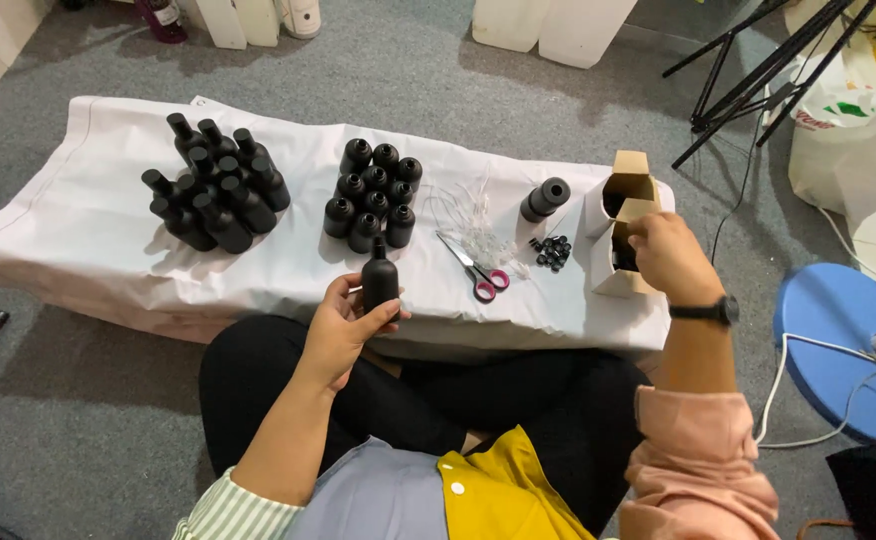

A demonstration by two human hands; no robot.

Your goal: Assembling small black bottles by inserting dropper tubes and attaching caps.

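One bottle, rigid, smooth and likely light, sits upright in the closed left hand, gripped mid-body; right hand reaches into a box, grip unclear.

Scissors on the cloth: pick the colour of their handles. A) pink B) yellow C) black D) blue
A: the scissors lie on the white cloth between the upright bottles and the small black caps, and their handle loops are pink.
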